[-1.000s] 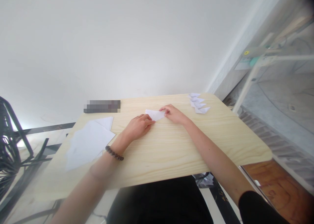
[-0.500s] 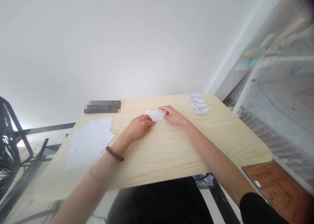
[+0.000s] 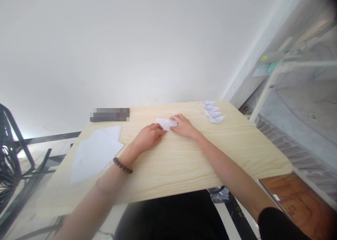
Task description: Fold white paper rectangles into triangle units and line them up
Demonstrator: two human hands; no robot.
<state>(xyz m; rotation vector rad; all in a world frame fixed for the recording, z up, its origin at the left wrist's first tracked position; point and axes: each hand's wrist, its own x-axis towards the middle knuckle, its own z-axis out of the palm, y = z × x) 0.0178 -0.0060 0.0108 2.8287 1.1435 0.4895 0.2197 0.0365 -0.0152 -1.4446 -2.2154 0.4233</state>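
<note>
A small folded piece of white paper point(image 3: 165, 123) lies on the wooden table between my two hands. My left hand point(image 3: 149, 136), with a brown bead bracelet point(image 3: 122, 165) at the wrist, is closed on the paper's left end, thumb at its lower edge. On the right end, my right hand point(image 3: 184, 125) grips the paper, thumb at the near edge and fingers at the far edge. The fingers cover both ends of the paper, so its full outline is hidden.
Several folded white paper pieces point(image 3: 212, 112) stand in a row at the table's back right. Loose white sheets point(image 3: 96, 150) lie on the left. A dark, pixelated box-like object point(image 3: 110, 115) sits at the back left. A wall point(image 3: 147, 47) rises behind the table point(image 3: 179, 162).
My right hand has shifted slightly left; its thumb and fingers now straddle the paper's right end. The left hand has stayed in place.
</note>
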